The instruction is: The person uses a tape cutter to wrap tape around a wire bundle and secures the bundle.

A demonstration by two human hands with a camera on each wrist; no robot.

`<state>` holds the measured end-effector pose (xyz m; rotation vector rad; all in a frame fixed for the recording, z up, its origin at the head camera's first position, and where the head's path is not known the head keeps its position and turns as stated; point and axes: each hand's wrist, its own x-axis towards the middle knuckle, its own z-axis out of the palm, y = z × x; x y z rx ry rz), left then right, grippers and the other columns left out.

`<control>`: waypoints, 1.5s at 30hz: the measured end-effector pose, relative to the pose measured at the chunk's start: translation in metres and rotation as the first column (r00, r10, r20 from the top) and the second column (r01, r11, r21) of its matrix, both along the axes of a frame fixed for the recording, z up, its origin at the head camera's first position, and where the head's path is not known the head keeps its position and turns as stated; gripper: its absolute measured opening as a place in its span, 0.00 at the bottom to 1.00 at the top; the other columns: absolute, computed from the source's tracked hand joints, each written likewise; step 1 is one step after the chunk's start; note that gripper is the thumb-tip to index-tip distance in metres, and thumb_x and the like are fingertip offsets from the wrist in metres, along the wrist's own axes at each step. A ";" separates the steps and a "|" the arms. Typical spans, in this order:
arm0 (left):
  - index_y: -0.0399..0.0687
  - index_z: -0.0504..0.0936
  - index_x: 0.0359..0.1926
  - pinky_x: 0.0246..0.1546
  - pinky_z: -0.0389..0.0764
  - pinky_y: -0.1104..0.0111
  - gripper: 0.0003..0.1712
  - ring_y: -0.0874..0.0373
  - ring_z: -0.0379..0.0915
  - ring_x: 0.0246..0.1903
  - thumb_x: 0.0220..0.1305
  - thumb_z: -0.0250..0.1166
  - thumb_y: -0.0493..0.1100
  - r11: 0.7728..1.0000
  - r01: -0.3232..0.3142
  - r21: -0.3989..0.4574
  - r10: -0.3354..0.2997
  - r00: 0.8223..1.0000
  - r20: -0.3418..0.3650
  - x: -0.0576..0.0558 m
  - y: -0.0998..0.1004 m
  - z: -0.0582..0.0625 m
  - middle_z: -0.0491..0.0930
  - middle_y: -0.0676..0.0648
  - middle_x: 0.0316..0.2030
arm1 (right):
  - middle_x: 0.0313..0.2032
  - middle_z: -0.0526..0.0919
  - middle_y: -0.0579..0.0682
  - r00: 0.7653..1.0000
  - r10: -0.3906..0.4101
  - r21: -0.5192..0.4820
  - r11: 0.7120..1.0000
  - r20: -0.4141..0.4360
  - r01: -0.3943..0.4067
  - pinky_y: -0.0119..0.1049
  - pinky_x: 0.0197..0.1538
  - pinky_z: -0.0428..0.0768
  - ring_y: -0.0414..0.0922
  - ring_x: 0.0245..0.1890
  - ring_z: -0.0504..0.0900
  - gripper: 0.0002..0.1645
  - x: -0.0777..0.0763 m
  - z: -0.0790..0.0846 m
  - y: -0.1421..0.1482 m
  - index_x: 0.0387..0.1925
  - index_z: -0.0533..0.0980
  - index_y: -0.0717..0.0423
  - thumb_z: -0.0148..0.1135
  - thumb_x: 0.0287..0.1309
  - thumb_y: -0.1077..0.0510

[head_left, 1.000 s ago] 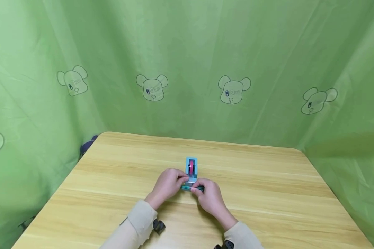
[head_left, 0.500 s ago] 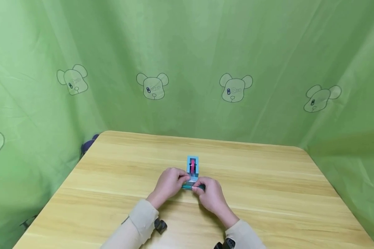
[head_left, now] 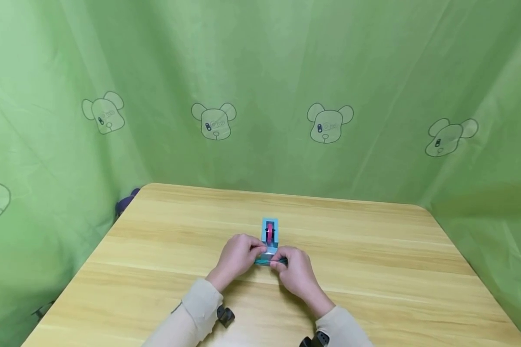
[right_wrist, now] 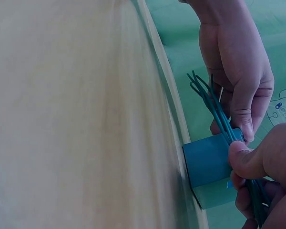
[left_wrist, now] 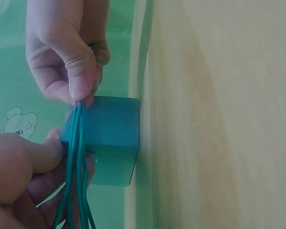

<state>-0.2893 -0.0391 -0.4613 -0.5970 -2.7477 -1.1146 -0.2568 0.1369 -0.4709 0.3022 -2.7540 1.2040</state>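
Observation:
On the wooden table (head_left: pixel 373 250) stands a small blue tape dispenser (head_left: pixel 269 230) with a red roll in it. Across its near end lies a thin bundle of green strands (head_left: pixel 270 260). My left hand (head_left: pixel 257 250) pinches the bundle's left part; my right hand (head_left: pixel 279 261) pinches its right part. In the left wrist view the green strands (left_wrist: pixel 77 143) run over the blue dispenser (left_wrist: pixel 112 138), between my left thumb (left_wrist: pixel 38 155) and the right hand's fingertips (left_wrist: pixel 78 88). The right wrist view shows the strands (right_wrist: pixel 213 107) fanning out past the dispenser (right_wrist: pixel 207 162).
Green cloth with bear prints (head_left: pixel 325 123) hangs round the table on three sides. A dark object (head_left: pixel 123 205) peeks out behind the back left corner. Black wrist mounts (head_left: pixel 223 315) sit at my sleeves near the front edge.
Both hands keep their pinch on the green strands at the dispenser. The head view has shifted slightly; nothing else has visibly moved.

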 end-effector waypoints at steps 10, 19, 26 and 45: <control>0.52 0.91 0.33 0.35 0.79 0.70 0.07 0.64 0.81 0.35 0.64 0.68 0.46 1.000 -0.003 -0.023 0.003 1.000 -0.026 0.002 0.001 -0.004 0.87 0.55 0.35 | 0.28 0.81 0.39 1.000 0.004 0.023 1.000 -0.028 -0.004 0.48 0.47 0.78 0.43 0.35 0.79 0.14 0.002 -0.003 0.002 0.21 0.79 0.46 0.73 0.52 0.65; 0.52 0.91 0.34 0.34 0.78 0.71 0.07 0.64 0.81 0.35 0.64 0.68 0.46 1.000 -0.008 -0.021 0.007 1.000 -0.016 0.000 0.001 -0.001 0.87 0.55 0.35 | 0.29 0.82 0.41 0.999 0.030 -0.032 0.999 0.025 -0.030 0.51 0.50 0.78 0.44 0.37 0.79 0.11 0.001 -0.002 0.004 0.23 0.80 0.49 0.71 0.54 0.66; 0.52 0.91 0.35 0.37 0.79 0.69 0.07 0.63 0.82 0.36 0.65 0.68 0.47 0.999 -0.004 -0.039 0.004 1.000 -0.019 0.000 0.002 0.001 0.87 0.54 0.36 | 0.29 0.82 0.41 0.998 0.039 -0.037 0.999 0.057 -0.037 0.44 0.44 0.76 0.42 0.33 0.76 0.10 0.000 0.002 0.006 0.24 0.81 0.49 0.70 0.56 0.65; 0.50 0.90 0.40 0.31 0.75 0.71 0.09 0.65 0.75 0.30 0.68 0.65 0.46 0.999 -0.016 -0.040 0.016 1.000 0.017 0.007 -0.002 0.015 0.87 0.52 0.40 | 0.33 0.82 0.47 0.989 0.073 -0.099 0.993 0.131 -0.060 0.38 0.35 0.74 0.43 0.30 0.74 0.05 0.005 0.017 0.006 0.30 0.83 0.54 0.66 0.61 0.64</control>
